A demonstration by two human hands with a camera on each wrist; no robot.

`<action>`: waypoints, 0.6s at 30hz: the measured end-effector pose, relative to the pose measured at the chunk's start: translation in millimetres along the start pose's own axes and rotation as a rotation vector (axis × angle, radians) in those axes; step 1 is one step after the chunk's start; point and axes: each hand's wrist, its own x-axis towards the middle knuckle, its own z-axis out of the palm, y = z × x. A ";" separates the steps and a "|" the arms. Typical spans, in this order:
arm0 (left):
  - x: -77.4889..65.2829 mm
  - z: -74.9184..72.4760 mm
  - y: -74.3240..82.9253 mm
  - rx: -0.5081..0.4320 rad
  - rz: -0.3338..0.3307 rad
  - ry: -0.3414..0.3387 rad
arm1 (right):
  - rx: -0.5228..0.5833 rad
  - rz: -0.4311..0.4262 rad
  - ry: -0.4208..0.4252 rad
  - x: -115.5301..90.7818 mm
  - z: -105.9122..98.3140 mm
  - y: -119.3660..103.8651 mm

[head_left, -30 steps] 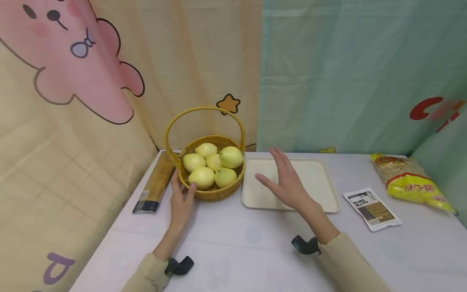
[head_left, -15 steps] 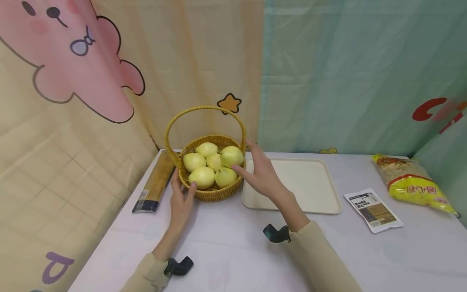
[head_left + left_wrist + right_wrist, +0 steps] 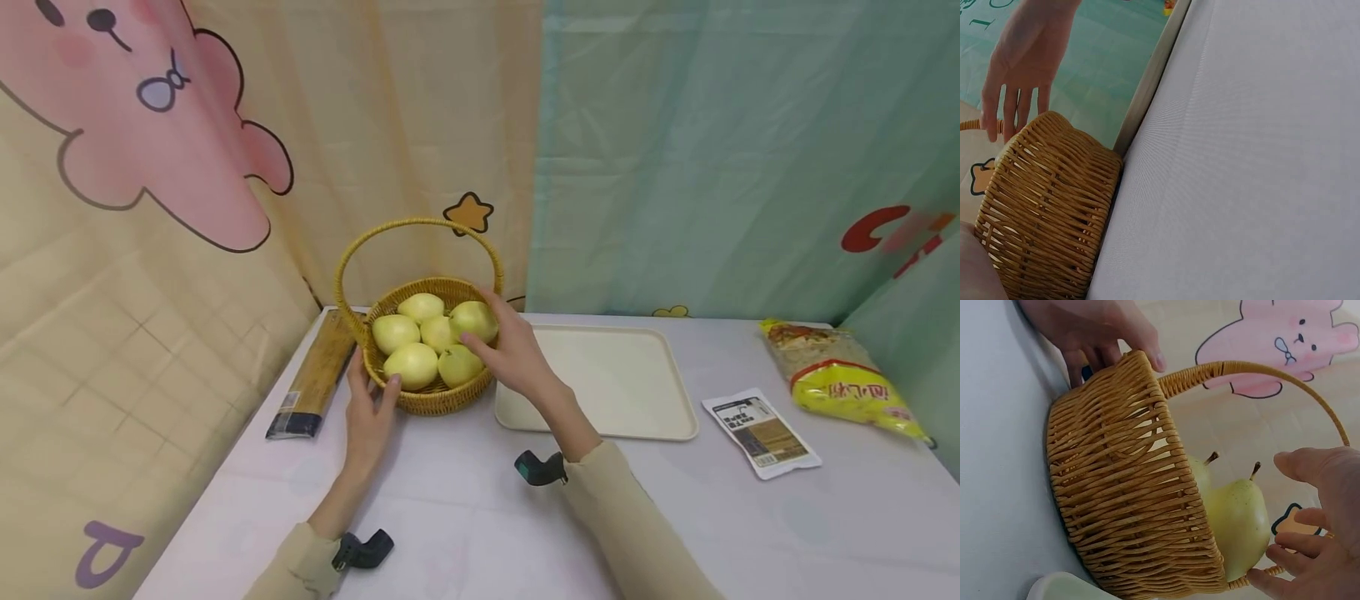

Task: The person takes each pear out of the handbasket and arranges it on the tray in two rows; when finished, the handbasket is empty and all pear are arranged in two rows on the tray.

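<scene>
A wicker basket (image 3: 442, 404) with a tall hoop handle stands at the back left of the table and holds several yellow-green pears. My left hand (image 3: 369, 425) holds its front left rim, thumb over the edge and fingers along the outer wall. At the opposite side, my right hand (image 3: 513, 346) reaches over the right rim. Its thumb and fingers are spread about the rightmost pear (image 3: 474, 321). In the right wrist view, fingertips lie right at the stemmed pear (image 3: 1238, 528), with the thumb apart from it.
A cream tray (image 3: 675, 427) lies right of the basket, partly under my right forearm in view. Left of the basket is a long pack of brown noodles (image 3: 318, 379). A white sachet (image 3: 763, 433) and a yellow bag (image 3: 847, 379) lie at the right.
My right hand has moved left from above the tray to the pears at the basket's right side. My left hand keeps its hold on the rim.
</scene>
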 end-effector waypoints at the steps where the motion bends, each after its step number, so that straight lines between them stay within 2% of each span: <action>1: -0.2 0.0 -0.1 -0.003 0.003 0.001 | 0.004 -0.001 -0.001 1.2 1.4 1.0; 8: -1.6 0.3 0.4 -0.008 0.017 0.008 | -0.028 -0.029 0.011 6.8 10.2 9.6; 18: -1.5 -0.3 -1.3 -0.018 0.029 0.008 | -0.217 -0.055 0.009 7.4 18.3 17.5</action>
